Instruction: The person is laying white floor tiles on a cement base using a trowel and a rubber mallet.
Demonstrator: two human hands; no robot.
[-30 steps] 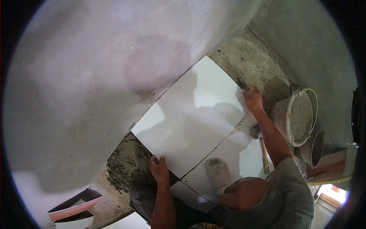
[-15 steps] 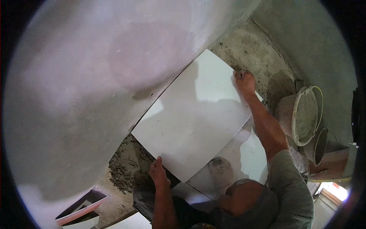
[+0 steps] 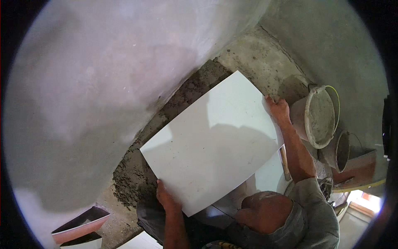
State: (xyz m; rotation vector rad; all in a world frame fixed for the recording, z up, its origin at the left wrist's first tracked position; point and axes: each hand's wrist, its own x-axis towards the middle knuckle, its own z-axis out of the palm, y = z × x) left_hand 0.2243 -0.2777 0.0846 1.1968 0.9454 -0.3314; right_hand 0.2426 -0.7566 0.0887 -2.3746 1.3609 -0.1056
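A large white tile (image 3: 211,145) is lifted off the floor and tilted, its far long edge away from the wall. My left hand (image 3: 166,199) grips its near-left short edge, the thumb showing on top. The opposite short edge is in my right hand (image 3: 278,108), whose fingers are partly hidden beneath. Wet grey mortar (image 3: 195,89) shows in a strip between tile and wall, and a rough mound of mortar (image 3: 134,178) lies left of the tile. Below the lifted tile, other white tiles (image 3: 267,176) rest on the floor, with a wooden handle (image 3: 285,164) beside my right forearm.
Along the right wall stand a mortar-stained bucket (image 3: 321,118) with a yellowish handle, a smaller bucket (image 3: 340,151) and a reddish container (image 3: 365,166). Cut tile pieces (image 3: 83,224) lie at the lower left. Plastered walls (image 3: 103,83) meet at the far corner.
Both hands have raised the tile and drawn it back from the wall toward me, uncovering the mortar strip beneath its far edge. The wooden handle has come into sight.
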